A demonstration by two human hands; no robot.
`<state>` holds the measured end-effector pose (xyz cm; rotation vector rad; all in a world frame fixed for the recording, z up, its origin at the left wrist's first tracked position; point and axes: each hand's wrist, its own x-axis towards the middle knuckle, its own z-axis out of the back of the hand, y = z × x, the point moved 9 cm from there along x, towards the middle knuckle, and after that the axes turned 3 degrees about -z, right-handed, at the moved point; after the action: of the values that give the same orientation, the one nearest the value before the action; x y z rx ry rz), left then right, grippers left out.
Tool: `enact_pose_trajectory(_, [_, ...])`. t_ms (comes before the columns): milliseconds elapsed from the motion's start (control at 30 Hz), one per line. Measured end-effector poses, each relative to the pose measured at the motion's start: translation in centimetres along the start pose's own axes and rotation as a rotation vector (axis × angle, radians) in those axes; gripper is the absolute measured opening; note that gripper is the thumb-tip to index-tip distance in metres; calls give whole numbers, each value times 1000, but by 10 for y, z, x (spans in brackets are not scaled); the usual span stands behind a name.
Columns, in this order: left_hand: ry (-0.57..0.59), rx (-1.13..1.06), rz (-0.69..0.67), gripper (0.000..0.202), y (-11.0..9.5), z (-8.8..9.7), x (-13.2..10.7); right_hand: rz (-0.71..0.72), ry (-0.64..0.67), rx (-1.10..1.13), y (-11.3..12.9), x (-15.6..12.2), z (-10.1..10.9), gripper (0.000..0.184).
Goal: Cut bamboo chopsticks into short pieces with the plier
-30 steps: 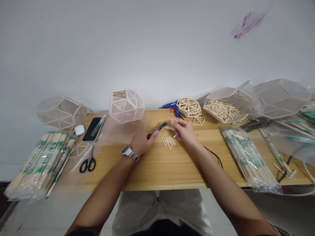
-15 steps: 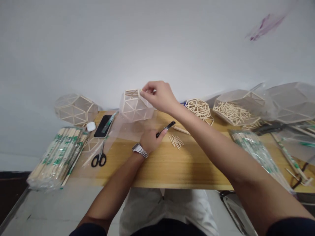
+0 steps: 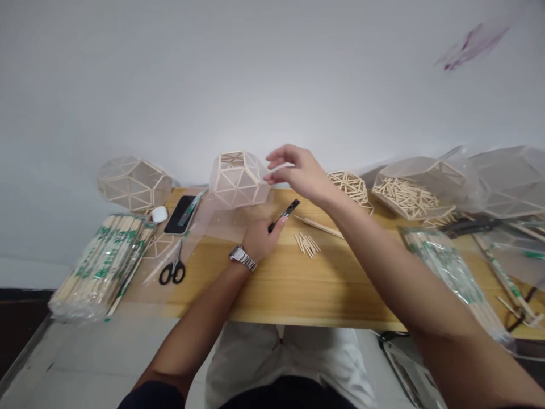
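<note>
My left hand (image 3: 260,238) rests low over the wooden table, its fingers wrapped round a slim black tool (image 3: 288,211) whose exact kind I cannot make out. Just to the right of a polyhedron frame (image 3: 237,180) of thin sticks and translucent sheet, my right hand (image 3: 296,167) is raised with its fingers apart and nothing in them. That frame has an opening at its top and stands on a translucent sheet (image 3: 203,221). Short cut sticks (image 3: 307,244) lie in a small pile right of my left hand, with longer sticks (image 3: 319,227) behind them.
Scissors (image 3: 172,271), a phone (image 3: 179,215), a white case (image 3: 159,214) and wrapped chopsticks (image 3: 100,264) lie left. A second polyhedron (image 3: 134,183) stands behind them. To the right are a stick-filled frame (image 3: 349,187), a larger stick-filled polyhedron (image 3: 409,196) and more wrapped chopsticks (image 3: 447,267).
My right hand has come away from the top of the polyhedron frame towards the right, and its fingers have spread. My left hand keeps the black tool in nearly the same place.
</note>
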<state>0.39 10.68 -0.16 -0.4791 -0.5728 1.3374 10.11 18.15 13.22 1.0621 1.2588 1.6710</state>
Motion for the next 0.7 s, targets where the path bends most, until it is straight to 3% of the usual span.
enact_pose_trajectory(133, [-84,-122,12,58,2,12,1,-99,-41,88,-55,-63,31,23])
enact_pose_trajectory(233, [-103,-150,19,56,2,14,0,-253,-45,102,-105,-101,38,35])
enact_pose_trajectory(333, [-106,-148,-5,55,0,14,0,-333,-83,54,-135,-124,41,34])
enact_pose_trajectory(433, [-94,-145,-16,54,0,11,-1,-325,-115,-45,-143,-134,42,28])
enact_pose_trajectory(700, [-77,-150,-13,55,0,11,0,-224,-131,-250,-130,-134,43,19])
